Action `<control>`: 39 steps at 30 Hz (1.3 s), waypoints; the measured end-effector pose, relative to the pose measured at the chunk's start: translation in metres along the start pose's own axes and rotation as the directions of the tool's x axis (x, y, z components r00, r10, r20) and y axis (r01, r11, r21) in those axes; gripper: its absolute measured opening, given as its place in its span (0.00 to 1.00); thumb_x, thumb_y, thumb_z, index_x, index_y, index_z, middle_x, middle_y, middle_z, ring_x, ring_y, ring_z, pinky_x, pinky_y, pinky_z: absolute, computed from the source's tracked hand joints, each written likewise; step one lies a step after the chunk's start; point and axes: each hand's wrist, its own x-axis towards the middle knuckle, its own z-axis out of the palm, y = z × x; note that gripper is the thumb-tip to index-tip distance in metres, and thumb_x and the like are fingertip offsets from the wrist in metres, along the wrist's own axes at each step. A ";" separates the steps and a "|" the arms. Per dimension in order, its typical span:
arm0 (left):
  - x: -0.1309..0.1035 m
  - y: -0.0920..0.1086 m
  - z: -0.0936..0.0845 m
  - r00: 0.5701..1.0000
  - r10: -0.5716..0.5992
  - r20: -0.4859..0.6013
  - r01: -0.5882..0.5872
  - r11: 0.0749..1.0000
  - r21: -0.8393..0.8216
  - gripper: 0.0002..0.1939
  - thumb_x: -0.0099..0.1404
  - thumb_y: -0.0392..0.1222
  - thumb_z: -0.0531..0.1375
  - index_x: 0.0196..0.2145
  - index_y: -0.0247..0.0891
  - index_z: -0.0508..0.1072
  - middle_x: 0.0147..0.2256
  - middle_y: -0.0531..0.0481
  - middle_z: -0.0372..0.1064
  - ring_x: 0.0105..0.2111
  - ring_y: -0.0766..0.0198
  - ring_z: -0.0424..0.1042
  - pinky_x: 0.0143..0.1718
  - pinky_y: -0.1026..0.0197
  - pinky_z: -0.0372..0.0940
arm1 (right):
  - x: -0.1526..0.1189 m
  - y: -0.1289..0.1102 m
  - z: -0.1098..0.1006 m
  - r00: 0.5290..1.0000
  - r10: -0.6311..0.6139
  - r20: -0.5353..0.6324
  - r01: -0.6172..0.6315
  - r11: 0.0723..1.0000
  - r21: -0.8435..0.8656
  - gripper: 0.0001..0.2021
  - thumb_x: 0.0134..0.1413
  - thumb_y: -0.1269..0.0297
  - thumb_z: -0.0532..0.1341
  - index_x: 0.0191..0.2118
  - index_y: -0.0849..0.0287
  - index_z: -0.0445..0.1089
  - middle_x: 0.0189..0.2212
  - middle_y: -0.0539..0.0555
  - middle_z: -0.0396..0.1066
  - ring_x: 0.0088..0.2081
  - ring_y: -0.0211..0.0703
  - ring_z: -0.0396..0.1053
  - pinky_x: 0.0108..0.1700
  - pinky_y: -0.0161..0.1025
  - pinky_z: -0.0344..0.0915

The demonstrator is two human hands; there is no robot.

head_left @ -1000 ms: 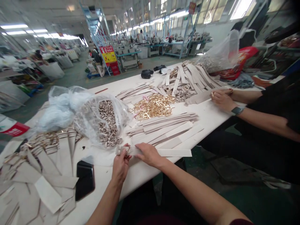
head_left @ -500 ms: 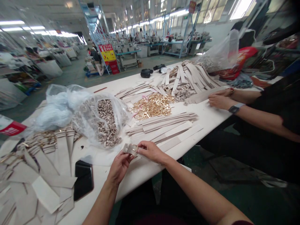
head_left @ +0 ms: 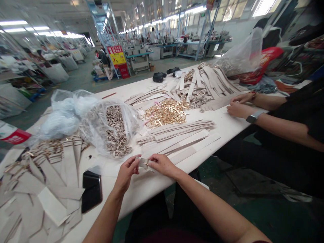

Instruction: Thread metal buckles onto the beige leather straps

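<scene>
Beige strap end (head_left: pixel 143 163) sits pinched between the left hand (head_left: pixel 126 174) and right hand (head_left: pixel 162 165), both gripping it just above the white table (head_left: pixel 227 125). Loose straps (head_left: pixel 177 138), gold buckles (head_left: pixel 165 114) and a bag of loops (head_left: pixel 113 130) lie within easy reach.

Both hands pinch a small beige strap piece (head_left: pixel 143 163) just in front of the bag of rings (head_left: pixel 113 130): left hand (head_left: pixel 126 173) on its left end, right hand (head_left: pixel 162 164) on its right. Right of the bag lie gold buckles (head_left: pixel 165 114).
</scene>
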 end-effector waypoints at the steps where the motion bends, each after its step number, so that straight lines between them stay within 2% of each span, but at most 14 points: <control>1: 0.001 0.001 -0.002 1.000 0.005 -0.004 -0.005 0.998 0.059 0.20 0.54 0.48 0.65 0.43 0.35 0.75 0.25 0.52 0.65 0.22 0.71 0.60 0.21 0.70 0.62 | -0.001 0.001 0.001 1.000 -0.005 0.005 0.005 1.000 -0.011 0.06 0.50 0.67 0.60 0.34 0.60 0.73 0.26 0.49 0.71 0.29 0.35 0.62 0.30 0.31 0.55; 7: 0.005 -0.004 -0.038 0.972 0.052 -0.230 -0.021 0.991 0.134 0.19 0.51 0.48 0.66 0.40 0.36 0.76 0.21 0.56 0.63 0.20 0.70 0.60 0.21 0.68 0.63 | -0.002 0.017 0.001 1.000 0.005 0.000 -0.005 1.000 0.026 0.06 0.50 0.65 0.60 0.32 0.61 0.73 0.25 0.49 0.69 0.29 0.36 0.61 0.30 0.30 0.54; 9: 0.003 -0.006 -0.050 0.977 0.028 -0.211 0.022 0.972 0.234 0.20 0.48 0.46 0.68 0.38 0.36 0.77 0.23 0.53 0.66 0.23 0.67 0.64 0.23 0.68 0.63 | -0.002 0.022 0.001 1.000 0.014 0.006 -0.015 0.994 0.104 0.07 0.50 0.64 0.61 0.33 0.62 0.73 0.26 0.49 0.69 0.29 0.36 0.61 0.30 0.30 0.55; 11: 0.000 -0.007 -0.054 0.976 0.092 -0.195 -0.023 0.943 0.331 0.20 0.43 0.42 0.71 0.37 0.37 0.78 0.31 0.48 0.71 0.31 0.63 0.68 0.28 0.69 0.64 | -0.001 0.024 0.003 0.999 0.027 0.033 -0.033 0.978 0.205 0.09 0.49 0.63 0.61 0.34 0.62 0.73 0.26 0.50 0.69 0.29 0.35 0.61 0.30 0.30 0.56; 13: -0.004 -0.006 -0.049 0.961 0.177 -0.212 -0.103 0.942 0.319 0.20 0.43 0.40 0.71 0.37 0.38 0.78 0.40 0.46 0.72 0.40 0.60 0.68 0.33 0.69 0.65 | 0.000 0.022 0.005 0.996 0.035 0.080 -0.058 0.948 0.312 0.12 0.49 0.60 0.62 0.36 0.63 0.72 0.26 0.49 0.69 0.28 0.35 0.61 0.30 0.31 0.56; 15: -0.007 -0.005 -0.035 0.970 0.128 -0.204 -0.089 0.978 0.189 0.19 0.47 0.41 0.69 0.39 0.39 0.78 0.43 0.44 0.71 0.42 0.59 0.68 0.34 0.68 0.65 | 0.000 0.018 0.007 0.991 0.028 0.132 -0.080 0.908 0.412 0.14 0.48 0.57 0.62 0.36 0.63 0.72 0.25 0.49 0.68 0.27 0.34 0.61 0.30 0.30 0.56; 17: -0.008 -0.004 -0.019 0.997 -0.048 -0.062 0.048 0.999 0.001 0.18 0.52 0.44 0.66 0.41 0.38 0.76 0.42 0.43 0.72 0.40 0.58 0.70 0.32 0.65 0.67 | -0.001 0.012 0.008 0.986 0.010 0.166 -0.091 0.868 0.488 0.15 0.47 0.55 0.63 0.36 0.63 0.71 0.26 0.49 0.69 0.27 0.34 0.62 0.31 0.31 0.56; 19: -0.009 -0.005 -0.005 0.973 -0.195 0.126 0.213 0.966 -0.145 0.18 0.54 0.45 0.65 0.42 0.37 0.75 0.38 0.44 0.73 0.34 0.61 0.70 0.28 0.64 0.67 | -0.002 0.007 0.007 0.982 -0.003 0.187 -0.100 0.837 0.538 0.16 0.45 0.55 0.64 0.35 0.63 0.71 0.28 0.49 0.70 0.28 0.34 0.63 0.32 0.31 0.57; 21: -0.008 -0.006 0.003 0.944 -0.248 0.218 0.298 0.925 -0.238 0.16 0.53 0.41 0.66 0.40 0.36 0.76 0.32 0.47 0.72 0.27 0.67 0.68 0.23 0.67 0.66 | -0.004 0.003 0.005 0.979 -0.008 0.204 -0.108 0.826 0.553 0.16 0.44 0.55 0.65 0.35 0.63 0.71 0.30 0.50 0.71 0.29 0.34 0.63 0.33 0.31 0.57; 24: -0.007 -0.005 0.004 0.946 -0.258 0.197 0.313 0.889 -0.333 0.15 0.49 0.32 0.67 0.37 0.34 0.76 0.28 0.51 0.69 0.21 0.73 0.64 0.18 0.73 0.62 | -0.007 0.002 0.000 0.974 -0.004 0.229 -0.118 0.849 0.516 0.15 0.44 0.57 0.65 0.35 0.63 0.72 0.27 0.49 0.70 0.27 0.33 0.62 0.31 0.30 0.56; 28: -0.009 -0.001 -0.001 0.931 -0.323 0.169 0.364 0.843 -0.396 0.16 0.48 0.28 0.65 0.37 0.34 0.75 0.27 0.52 0.68 0.19 0.74 0.63 0.18 0.74 0.65 | -0.010 -0.001 -0.002 0.970 0.028 0.241 -0.145 0.861 0.488 0.12 0.45 0.61 0.63 0.35 0.64 0.72 0.24 0.47 0.68 0.25 0.32 0.61 0.30 0.30 0.56; 32: -0.012 0.001 -0.003 0.934 -0.323 0.154 0.357 0.841 -0.406 0.15 0.51 0.30 0.65 0.39 0.34 0.75 0.27 0.52 0.68 0.19 0.74 0.64 0.17 0.73 0.65 | -0.011 -0.003 0.001 0.970 0.067 0.234 -0.179 0.848 0.499 0.11 0.45 0.62 0.62 0.34 0.64 0.71 0.24 0.47 0.67 0.25 0.32 0.61 0.29 0.31 0.56; 36: -0.013 0.000 -0.003 0.952 -0.284 0.114 0.306 0.871 -0.386 0.20 0.54 0.33 0.65 0.46 0.39 0.73 0.35 0.50 0.72 0.25 0.72 0.69 0.20 0.74 0.67 | -0.010 0.001 0.005 0.978 0.084 0.192 -0.174 0.834 0.523 0.11 0.45 0.62 0.62 0.35 0.63 0.71 0.24 0.48 0.68 0.25 0.32 0.61 0.29 0.31 0.56; 39: -0.013 -0.003 0.000 0.966 -0.249 0.063 0.254 0.887 -0.387 0.13 0.56 0.38 0.64 0.41 0.37 0.74 0.40 0.48 0.72 0.32 0.67 0.71 0.25 0.69 0.70 | -0.011 0.003 0.007 0.992 0.078 0.095 -0.114 0.867 0.485 0.11 0.46 0.62 0.62 0.36 0.63 0.72 0.28 0.50 0.70 0.28 0.34 0.62 0.32 0.31 0.58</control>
